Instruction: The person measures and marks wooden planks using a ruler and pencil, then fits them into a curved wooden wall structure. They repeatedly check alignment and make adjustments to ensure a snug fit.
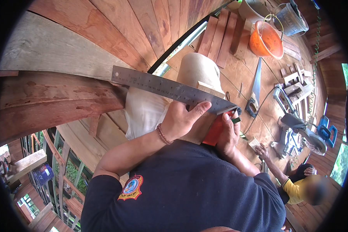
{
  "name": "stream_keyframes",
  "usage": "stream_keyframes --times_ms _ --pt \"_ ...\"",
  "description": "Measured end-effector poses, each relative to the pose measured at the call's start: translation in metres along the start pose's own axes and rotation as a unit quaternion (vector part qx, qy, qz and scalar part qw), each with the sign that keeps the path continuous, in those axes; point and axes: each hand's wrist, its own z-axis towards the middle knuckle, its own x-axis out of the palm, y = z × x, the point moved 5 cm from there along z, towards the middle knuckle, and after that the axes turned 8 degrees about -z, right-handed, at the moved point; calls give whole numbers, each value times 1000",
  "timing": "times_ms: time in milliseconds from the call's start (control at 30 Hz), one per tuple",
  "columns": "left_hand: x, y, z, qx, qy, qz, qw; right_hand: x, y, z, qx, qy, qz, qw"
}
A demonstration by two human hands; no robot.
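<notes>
A carpenter's square with a long steel blade (154,84) and a red stock (214,130) lies across a wooden piece (197,132) over my lap. My left hand (181,120), with a beaded bracelet at the wrist, grips the blade, its thumb lying along the steel. The fingers under it are partly hidden. My right hand (228,137) is closed round the red stock near the corner, thumb up. A small dark and green item (236,120) shows beside that thumb; its kind is unclear. The far end of the wood (210,89) sticks out past the blade.
A handsaw (255,91) lies on the plank floor to the right, with a blue power saw (311,133) and stacked wood offcuts (296,85) beyond. An orange bucket (266,40) stands farther back. At lower right sits another person in a yellow shirt (294,190), one hand reaching toward a small board.
</notes>
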Motion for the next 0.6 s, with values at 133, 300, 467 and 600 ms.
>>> stream_keyframes --times_ms 133,300,467,600 --pt "0 -3 0 -1 4 47 999 -5 -3 -1 -7 10 -13 1000" --pt "-1 1 -1 13 5 19 1000 -4 -2 -2 2 9 -17 1000" --pt "-1 3 0 18 -18 6 1000 -3 -1 0 14 24 -18 999" --pt "1 0 -2 -8 -3 35 999 -10 -9 -6 -15 -16 -47 999"
